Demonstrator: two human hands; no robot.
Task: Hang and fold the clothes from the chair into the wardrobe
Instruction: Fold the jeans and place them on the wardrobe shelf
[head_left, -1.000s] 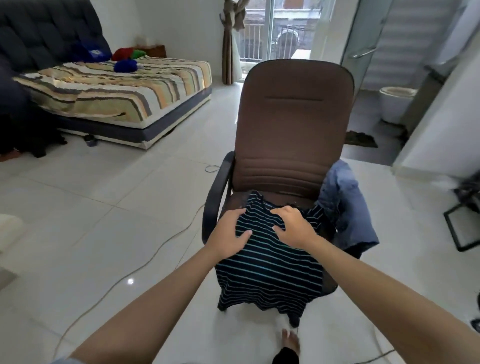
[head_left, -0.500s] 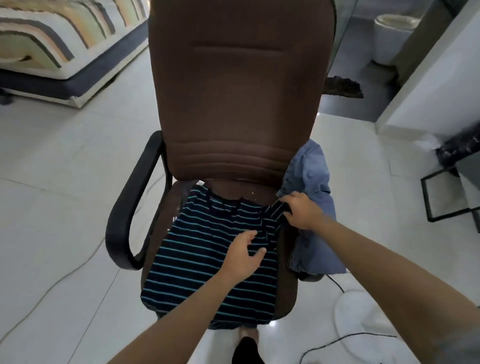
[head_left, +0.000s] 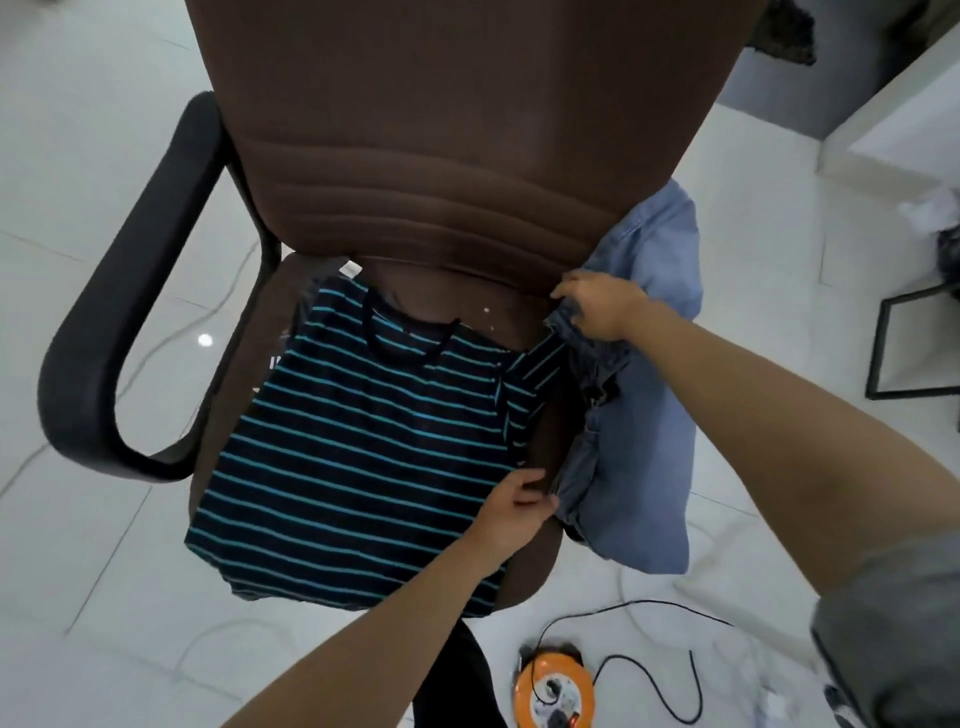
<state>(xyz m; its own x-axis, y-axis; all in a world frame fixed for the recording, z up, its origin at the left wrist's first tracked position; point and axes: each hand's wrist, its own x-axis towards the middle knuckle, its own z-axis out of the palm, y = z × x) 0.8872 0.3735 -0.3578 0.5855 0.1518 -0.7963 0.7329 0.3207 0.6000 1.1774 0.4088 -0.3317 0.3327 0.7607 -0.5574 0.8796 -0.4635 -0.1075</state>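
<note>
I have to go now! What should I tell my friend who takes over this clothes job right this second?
Right hand: grips the top edge of the blue denim garment draped over the chair's right side.
Left hand: at the denim's lower edge by the seat; grip unclear.
Striped T-shirt: lying flat on the chair seat, hem hanging off the front.
Done: nothing hung or folded yet.
Left: lift the denim, then the T-shirt, and put both into the wardrobe, which is out of view.

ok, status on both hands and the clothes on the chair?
Right hand grips blue denim garment near the chair back. Left hand pinches its lower edge. Striped shirt flat on seat, untouched. Nothing blocking.
</note>
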